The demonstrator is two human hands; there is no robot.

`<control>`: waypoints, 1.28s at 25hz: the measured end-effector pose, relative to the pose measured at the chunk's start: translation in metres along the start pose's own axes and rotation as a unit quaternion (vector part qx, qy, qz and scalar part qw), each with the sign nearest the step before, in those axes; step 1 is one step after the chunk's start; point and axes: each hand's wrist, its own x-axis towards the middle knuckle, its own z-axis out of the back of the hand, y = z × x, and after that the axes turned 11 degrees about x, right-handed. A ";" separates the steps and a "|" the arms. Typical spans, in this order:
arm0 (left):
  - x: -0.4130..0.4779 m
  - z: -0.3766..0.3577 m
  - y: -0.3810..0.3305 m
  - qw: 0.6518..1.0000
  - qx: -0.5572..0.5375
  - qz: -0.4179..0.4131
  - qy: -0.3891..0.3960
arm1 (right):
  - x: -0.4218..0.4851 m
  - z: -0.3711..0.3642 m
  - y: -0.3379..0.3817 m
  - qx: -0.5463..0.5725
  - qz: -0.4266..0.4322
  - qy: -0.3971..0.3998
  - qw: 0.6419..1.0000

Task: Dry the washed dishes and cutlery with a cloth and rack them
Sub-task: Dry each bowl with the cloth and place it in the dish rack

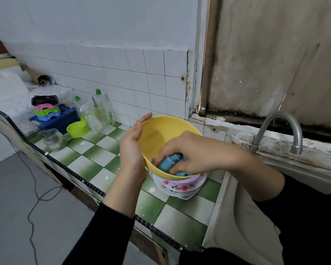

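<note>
Yellow bowl [157, 134] tilted, mouth toward the viewer; left grip [132, 148] (fingers straight) braces its outer wall, right grip [185, 150] clenches blue cloth [168, 162] inside. Bottle label [109, 116] unreadable.

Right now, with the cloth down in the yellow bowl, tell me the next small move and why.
Probably sweep the blue cloth up round the inner wall toward the far rim. The right hand grips it low against the near wall of the tilted yellow bowl, and the left hand presses flat on the outside to steady it.
</note>
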 end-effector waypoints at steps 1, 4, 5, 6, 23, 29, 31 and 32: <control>0.000 0.002 0.001 1.000 0.014 -0.012 -0.006 | -0.001 0.006 -0.006 -0.047 -0.025 0.036 0.998; -0.005 -0.003 0.005 0.998 0.046 -0.035 0.002 | 0.009 0.012 -0.018 -0.170 -0.087 -0.048 0.980; -0.008 -0.006 0.006 0.998 0.054 -0.042 0.007 | 0.014 0.007 -0.019 -0.153 -0.067 -0.101 0.981; -0.010 -0.008 0.007 0.997 0.062 -0.047 0.006 | 0.017 0.000 -0.017 -0.102 -0.030 -0.133 0.985; 0.008 0.037 -0.015 0.982 0.123 0.106 0.094 | 0.009 0.009 -0.017 -0.221 0.050 0.107 0.968; 0.001 0.031 0.006 0.992 0.123 0.010 -0.013 | -0.004 -0.012 0.001 0.120 -0.032 0.068 0.990; -0.004 0.026 0.014 0.991 0.126 -0.015 -0.039 | 0.001 -0.031 0.007 0.222 -0.055 -0.012 0.974; -0.007 0.024 0.019 0.991 0.119 -0.022 -0.050 | 0.005 -0.039 0.009 0.286 -0.072 -0.071 0.953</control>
